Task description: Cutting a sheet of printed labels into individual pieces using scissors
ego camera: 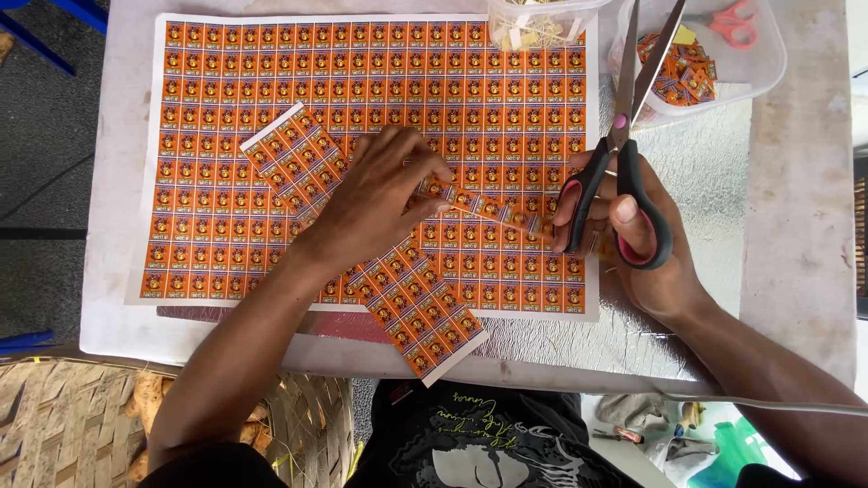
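Head cam shows a thin orange sticker strip (488,208) stretched over the big sticker sheet (217,108), left hand (380,194) pinching one end, right hand (646,244) gripping open black scissors (624,154) beside the other, tubs (723,63) further back.

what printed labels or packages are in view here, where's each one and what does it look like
Large label sheet: flat on the table, rectangular grid of small orange labels, white margin.
Cut block of labels: lying diagonally under the left hand, same orange pattern.
Single label strip: held between left hand and right hand, which holds scissors.
Loose cut labels: small orange squares heaped in a clear tub, top right.
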